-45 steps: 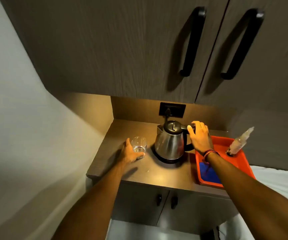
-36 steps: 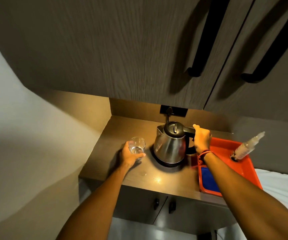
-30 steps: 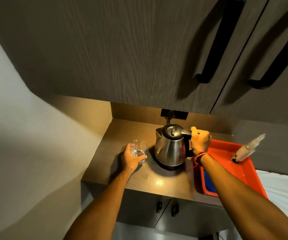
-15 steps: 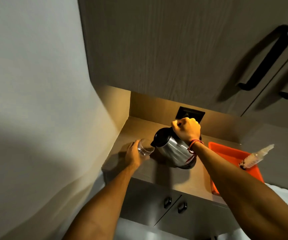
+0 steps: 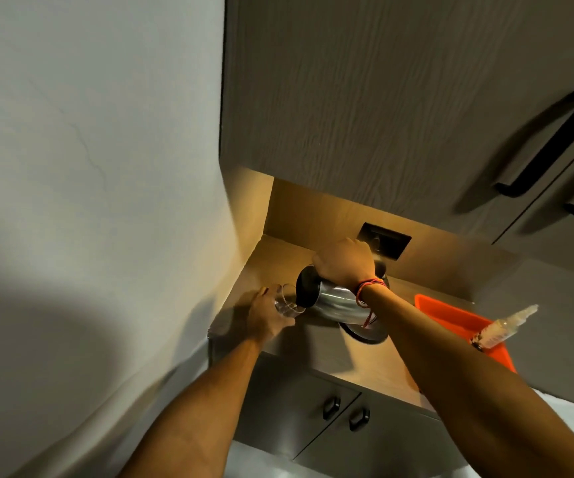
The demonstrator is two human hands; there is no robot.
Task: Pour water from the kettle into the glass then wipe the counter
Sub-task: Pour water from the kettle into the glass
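A steel kettle (image 5: 335,303) with a black lid is lifted off its round black base (image 5: 365,334) and tipped steeply to the left. My right hand (image 5: 344,267) grips its handle from above. The kettle's spout end sits over the rim of a clear glass (image 5: 287,300), which my left hand (image 5: 266,317) holds at the left part of the brown counter (image 5: 323,346). The glass leans slightly toward the kettle. Water in the glass is hard to make out.
An orange tray (image 5: 451,317) lies at the counter's right end with a clear spray bottle (image 5: 501,327) leaning in it. A wall stands close on the left. Overhead cabinets (image 5: 382,98) with black handles hang above, a wall socket (image 5: 384,239) behind, cupboard doors (image 5: 330,408) below.
My right hand lifted the kettle off its base, swung it left and tipped it over the glass. My left hand closed around the glass. The camera turned left.
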